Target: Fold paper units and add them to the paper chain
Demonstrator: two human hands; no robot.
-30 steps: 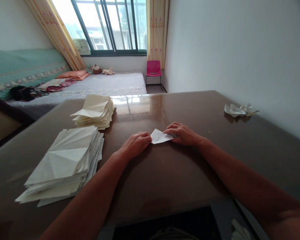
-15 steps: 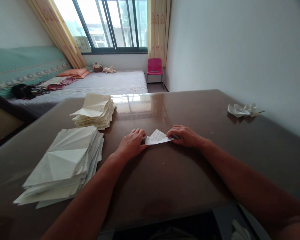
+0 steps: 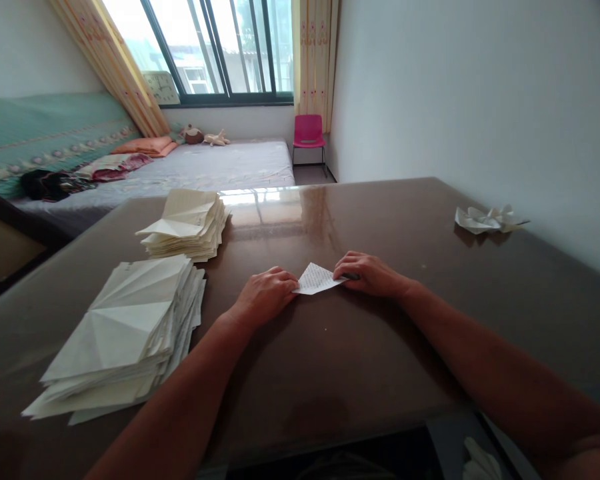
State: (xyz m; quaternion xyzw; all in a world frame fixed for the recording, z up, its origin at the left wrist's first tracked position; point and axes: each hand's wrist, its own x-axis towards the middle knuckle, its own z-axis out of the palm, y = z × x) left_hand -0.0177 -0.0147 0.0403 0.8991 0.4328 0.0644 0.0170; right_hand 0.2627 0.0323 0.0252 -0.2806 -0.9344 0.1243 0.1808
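Observation:
A small folded sheet of printed paper (image 3: 318, 279) is stretched between my two hands, just over the brown tabletop (image 3: 325, 373). My left hand (image 3: 267, 293) pinches its left corner, fingers closed. On the other side my right hand (image 3: 370, 273) is closed on the right corner, thumb and fingers together. The paper has a pointed top and lines of small text. Fingers cover both of its ends.
Left of my forearm lies a large stack of creased paper sheets (image 3: 125, 320). Behind it stands a smaller yellowish stack (image 3: 187, 227). Folded paper pieces (image 3: 490, 220) sit at the far right by the wall. A bed (image 3: 240, 163) and pink chair (image 3: 309, 132) are beyond the table.
My left hand has shifted slightly right and nearer to me, its fingers now pressed together on the paper's left corner. The paper is tilted a little more; my right hand stays almost in place.

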